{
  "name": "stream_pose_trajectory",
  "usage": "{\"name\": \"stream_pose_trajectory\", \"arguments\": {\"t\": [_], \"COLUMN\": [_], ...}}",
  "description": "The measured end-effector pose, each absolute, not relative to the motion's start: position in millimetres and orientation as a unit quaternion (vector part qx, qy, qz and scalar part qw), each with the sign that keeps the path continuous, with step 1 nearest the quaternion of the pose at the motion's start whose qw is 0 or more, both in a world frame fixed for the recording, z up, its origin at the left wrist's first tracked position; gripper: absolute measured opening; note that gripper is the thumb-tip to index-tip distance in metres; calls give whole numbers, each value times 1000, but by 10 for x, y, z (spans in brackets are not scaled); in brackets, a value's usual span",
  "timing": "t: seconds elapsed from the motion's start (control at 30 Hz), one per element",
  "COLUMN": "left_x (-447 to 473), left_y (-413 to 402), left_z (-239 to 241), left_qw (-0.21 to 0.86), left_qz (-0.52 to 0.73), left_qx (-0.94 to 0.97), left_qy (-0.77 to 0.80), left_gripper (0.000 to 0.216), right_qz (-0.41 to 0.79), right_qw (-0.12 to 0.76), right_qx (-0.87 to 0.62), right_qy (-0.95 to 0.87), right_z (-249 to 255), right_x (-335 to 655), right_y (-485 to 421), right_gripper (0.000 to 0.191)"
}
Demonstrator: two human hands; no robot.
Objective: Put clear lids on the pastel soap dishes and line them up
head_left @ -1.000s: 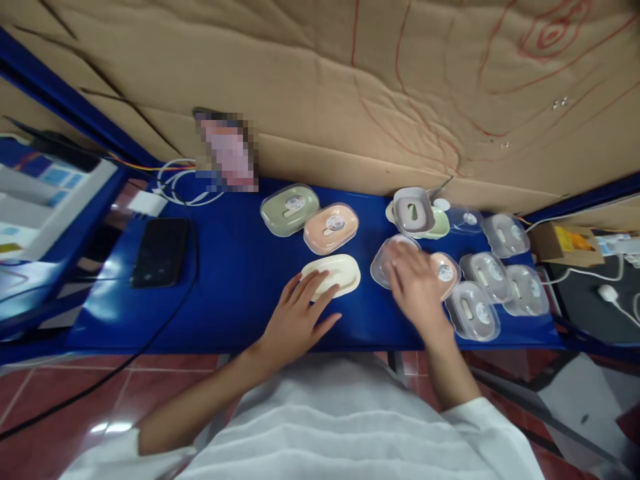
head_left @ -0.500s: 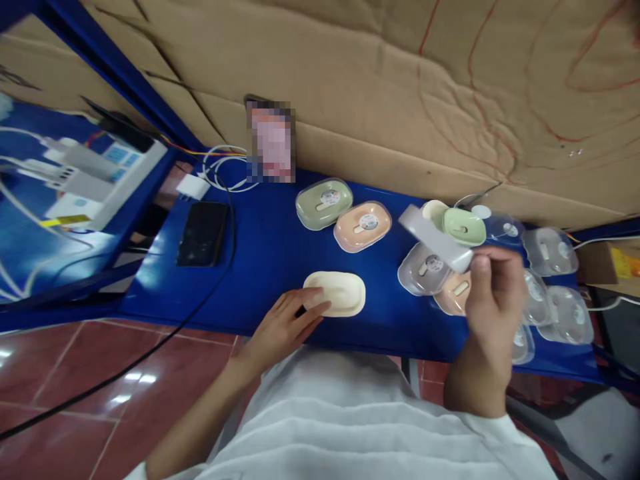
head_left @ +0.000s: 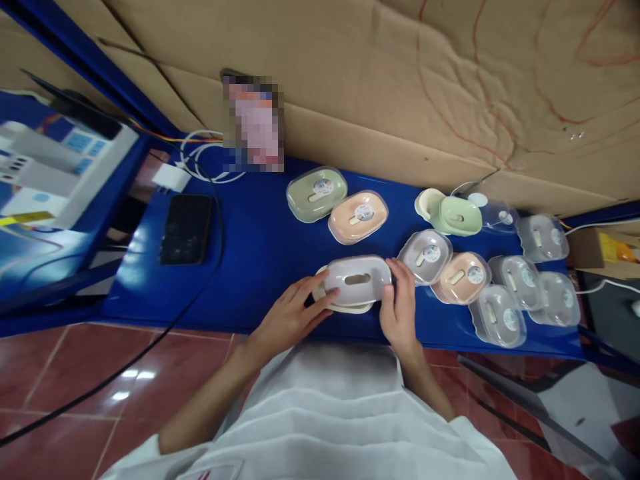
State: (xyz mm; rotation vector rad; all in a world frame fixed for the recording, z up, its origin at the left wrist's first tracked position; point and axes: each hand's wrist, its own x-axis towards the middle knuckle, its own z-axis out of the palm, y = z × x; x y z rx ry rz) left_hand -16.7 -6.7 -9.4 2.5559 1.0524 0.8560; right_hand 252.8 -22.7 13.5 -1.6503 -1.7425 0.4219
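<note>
A pale grey soap dish tray (head_left: 345, 293) with an oval slot in its middle is over a cream soap dish base (head_left: 361, 309), whose rim shows along the front and left. The tray sits slightly askew to the right of the base. My left hand (head_left: 293, 312) has its fingers closed around the left ends of both pieces. My right hand (head_left: 401, 308) grips the tray's right end between thumb and fingers. Right of that hand lie a grey covered soap dish (head_left: 417, 267) and a peach one (head_left: 453, 280).
Green (head_left: 305, 200) and peach (head_left: 345, 223) covered dishes lie behind. A light green dish (head_left: 460, 219) and several clear-lidded ones (head_left: 497, 317) are at the right. A black phone (head_left: 186, 230), a white charger (head_left: 171, 177) and a black cable (head_left: 220, 233) occupy the left.
My right hand has brought the grey tray from above the right-hand dishes leftward and down onto the cream base. My left hand remains at the base's left end.
</note>
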Motion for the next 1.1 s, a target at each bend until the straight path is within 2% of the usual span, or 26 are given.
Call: {"name": "stream_pose_trajectory", "arguments": {"t": [0.13, 0.23, 0.33, 0.53, 0.67, 0.9, 1.1], "left_x": [-249, -304, -335, -357, -360, -349, -343], "left_y": [-55, -24, 7, 40, 49, 92, 111], "left_z": [-120, -123, -119, -126, -74, -57, -108], "left_qw": [123, 130, 125, 116, 83, 105, 144], "left_qz": [309, 304, 302, 308, 285, 258, 272], "left_qx": [862, 864, 865, 859, 875, 901, 886], "left_qy": [383, 379, 381, 391, 383, 334, 346], "left_gripper": [44, 45, 44, 48, 38, 34, 37], "right_qz": [129, 100, 74, 64, 63, 51, 28], "right_qw": [230, 182, 191, 227, 223, 200, 177], "right_qx": [-539, -473, -451, -444, -429, -431, -423], "right_qy": [-800, -857, -869, -864, -873, -878, -888], "right_z": [161, 120, 111, 186, 126, -34, 470], "right_x": [2633, 2686, 2668, 2491, 2460, 2491, 2828], "right_y": [-223, -229, -245, -231, -255, -342, -146], "right_gripper": [73, 66, 47, 30, 31, 33, 42]}}
